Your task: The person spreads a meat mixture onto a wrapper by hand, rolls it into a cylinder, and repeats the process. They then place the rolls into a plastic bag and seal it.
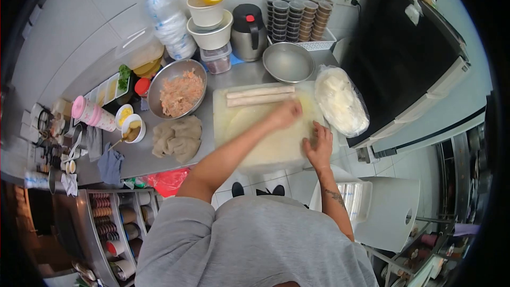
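My left hand [289, 113] is over the right part of a pale cutting board [265, 149], its fingers curled closed and a little blurred; whatever they may hold is hidden. Under my left forearm lies a thin, pale wrapper sheet [248, 118], flat on the board. Near the board's far edge, two long, slim rolls [260, 95] lie side by side. My right hand [319, 146] rests at the board's right edge, fingers spread and holding nothing. Beyond it sits a plastic bag of pale wrappers [341, 101].
A steel bowl of orange-pink filling [183, 93] and a crumpled beige cloth [178, 138] are left of the board. Behind it stand a steel bowl of cloudy liquid [288, 64], a steel jug [248, 34] and stacked sauce cups [297, 18]. A dark fridge [404, 48] borders the right.
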Available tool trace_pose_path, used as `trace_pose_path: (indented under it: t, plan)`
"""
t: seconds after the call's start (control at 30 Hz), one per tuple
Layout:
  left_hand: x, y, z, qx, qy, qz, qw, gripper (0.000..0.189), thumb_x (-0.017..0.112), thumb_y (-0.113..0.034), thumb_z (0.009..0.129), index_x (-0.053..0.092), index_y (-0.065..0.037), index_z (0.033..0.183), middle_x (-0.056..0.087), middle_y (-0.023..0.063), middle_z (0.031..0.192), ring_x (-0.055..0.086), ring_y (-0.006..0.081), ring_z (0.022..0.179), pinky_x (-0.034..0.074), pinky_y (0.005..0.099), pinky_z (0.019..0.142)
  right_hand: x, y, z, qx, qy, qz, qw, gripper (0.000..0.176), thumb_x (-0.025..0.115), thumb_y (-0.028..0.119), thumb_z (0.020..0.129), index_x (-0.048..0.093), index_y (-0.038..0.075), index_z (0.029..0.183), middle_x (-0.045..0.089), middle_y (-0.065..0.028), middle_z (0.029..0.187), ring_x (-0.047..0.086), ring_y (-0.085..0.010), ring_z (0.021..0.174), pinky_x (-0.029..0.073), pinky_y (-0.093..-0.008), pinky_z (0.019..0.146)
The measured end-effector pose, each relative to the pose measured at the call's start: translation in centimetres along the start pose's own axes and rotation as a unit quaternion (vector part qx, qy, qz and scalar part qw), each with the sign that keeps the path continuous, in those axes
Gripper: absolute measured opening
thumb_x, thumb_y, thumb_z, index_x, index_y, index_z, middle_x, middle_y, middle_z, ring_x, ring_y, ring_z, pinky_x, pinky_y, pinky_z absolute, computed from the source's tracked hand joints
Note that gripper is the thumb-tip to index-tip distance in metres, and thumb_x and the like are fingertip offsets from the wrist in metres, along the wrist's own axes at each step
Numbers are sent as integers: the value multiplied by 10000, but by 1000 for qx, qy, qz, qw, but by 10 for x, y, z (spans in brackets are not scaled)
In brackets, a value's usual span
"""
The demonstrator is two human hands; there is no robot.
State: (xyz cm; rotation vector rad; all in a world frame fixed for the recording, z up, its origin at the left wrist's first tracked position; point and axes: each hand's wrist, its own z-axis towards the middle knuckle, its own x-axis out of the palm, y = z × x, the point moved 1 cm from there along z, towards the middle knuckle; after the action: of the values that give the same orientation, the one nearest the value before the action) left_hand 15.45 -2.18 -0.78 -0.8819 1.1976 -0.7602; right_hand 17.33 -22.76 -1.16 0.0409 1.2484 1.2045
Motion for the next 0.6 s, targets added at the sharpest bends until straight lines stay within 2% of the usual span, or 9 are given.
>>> trace_pose_path:
  t: [0.07, 0.17, 0.27, 0.3, 0.4, 0.5, 0.6]
  plan:
    - [34, -13, -35, 150, -15, 209, 966, 119, 650, -49, 756, 571, -36, 845, 579, 173, 856, 588, 336, 810, 481, 418, 747, 2, 0, -1, -9, 1, -11, 1000, 595, 690, 150, 688, 533, 90, 1258, 541, -127, 1095, 508, -316, 1002, 411, -415, 910]
    - [29, 11, -13, 64, -135, 223, 963, 114, 625, -13, 765, 524, -26, 818, 524, 174, 840, 544, 394, 827, 456, 451, 725, 2, 0, 0, -9, 4, -13, 1000, 591, 687, 145, 682, 539, 97, 1252, 540, -125, 1086, 505, -314, 982, 405, -420, 904]
    - [-1, -19, -20, 54, -205, 143, 967, 103, 587, 19, 768, 528, -18, 845, 533, 176, 873, 545, 391, 861, 447, 459, 744, 0, 3, 1, -18, 2, -13, 1000, 575, 679, 149, 684, 546, 92, 1241, 541, -124, 1086, 503, -317, 979, 402, -421, 902]
    - [1, -14, -26, 65, -165, 144, 974, 95, 551, 44, 779, 529, -20, 847, 534, 178, 901, 544, 390, 888, 445, 466, 761, 1, 1, 1, -23, 0, -22, 999, 568, 675, 155, 689, 547, 89, 1238, 541, -125, 1087, 503, -319, 980, 401, -420, 902]
    - [-1, 5, -44, 71, -182, 295, 935, 132, 524, 55, 791, 543, -28, 891, 538, 167, 935, 543, 375, 921, 441, 461, 787, 4, -2, -2, -22, 6, -34, 999, 551, 664, 174, 702, 551, 79, 1232, 541, -129, 1092, 500, -325, 986, 399, -419, 904]
    - [-14, 6, -51, 14, -228, 304, 925, 166, 531, 37, 795, 552, -26, 948, 541, 155, 969, 542, 360, 947, 436, 453, 811, 0, 1, 1, -13, 13, -32, 999, 539, 656, 188, 712, 553, 72, 1228, 539, -141, 1105, 495, -335, 998, 396, -424, 906]
    - [-21, -15, -79, -12, -174, 256, 951, 177, 531, 34, 787, 547, -12, 957, 552, 158, 947, 544, 363, 926, 438, 458, 807, 6, -2, 0, -32, 1, -41, 999, 534, 651, 190, 717, 555, 70, 1228, 534, -152, 1120, 488, -346, 1010, 393, -432, 912]
